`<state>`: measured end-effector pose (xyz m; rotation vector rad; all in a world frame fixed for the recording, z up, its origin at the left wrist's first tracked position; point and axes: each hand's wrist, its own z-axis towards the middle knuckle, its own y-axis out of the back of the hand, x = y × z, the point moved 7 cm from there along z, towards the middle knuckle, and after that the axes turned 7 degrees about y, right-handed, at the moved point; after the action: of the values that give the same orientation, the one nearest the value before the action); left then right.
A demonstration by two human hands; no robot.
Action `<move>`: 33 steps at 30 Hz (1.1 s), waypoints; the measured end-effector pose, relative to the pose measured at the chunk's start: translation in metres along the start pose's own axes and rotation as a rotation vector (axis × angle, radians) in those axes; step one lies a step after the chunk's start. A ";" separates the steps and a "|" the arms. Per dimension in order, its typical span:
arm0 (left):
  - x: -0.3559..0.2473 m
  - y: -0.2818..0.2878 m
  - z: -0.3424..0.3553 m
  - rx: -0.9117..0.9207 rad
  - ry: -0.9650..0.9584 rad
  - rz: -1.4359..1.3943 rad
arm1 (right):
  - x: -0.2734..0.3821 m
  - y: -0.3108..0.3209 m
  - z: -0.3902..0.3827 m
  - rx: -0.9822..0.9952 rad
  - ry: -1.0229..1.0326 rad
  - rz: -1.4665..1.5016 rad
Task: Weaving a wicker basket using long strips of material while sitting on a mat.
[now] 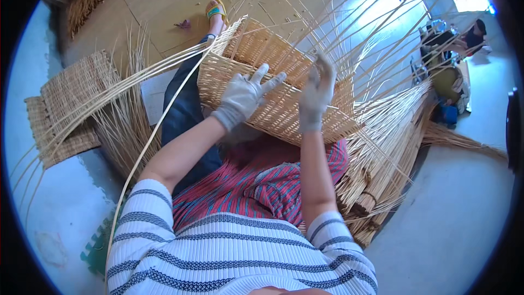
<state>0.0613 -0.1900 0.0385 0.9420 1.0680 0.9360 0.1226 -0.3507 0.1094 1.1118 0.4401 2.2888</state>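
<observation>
A partly woven basket (256, 95) of pale cane tilts across my lap, with long loose strands standing out from its rim. My left hand (242, 97), in a whitish work glove, lies on its near wall with fingers spread. At the right part of the rim, my gloved right hand (318, 90) is raised with its fingers bent together, where a cane strand (327, 33) runs up; its fingertips are slightly blurred. Several long strands (158, 68) stretch left from the basket's far left corner.
Two woven mats (82, 87) lie at the left beside loose strands. A thick bundle of split cane (393, 131) rests at my right. My sandalled foot (216, 10) is on the tiled floor (158, 0) beyond the basket. Another person (456, 38) is at the far right.
</observation>
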 end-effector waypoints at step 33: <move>-0.226 -0.081 0.059 0.031 0.021 0.048 | -0.161 0.237 -0.023 -0.238 -0.271 0.228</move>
<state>0.0819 -0.4365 0.0373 0.9886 1.0846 0.9729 0.1062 -0.6377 0.1169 1.3786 -0.0663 2.2604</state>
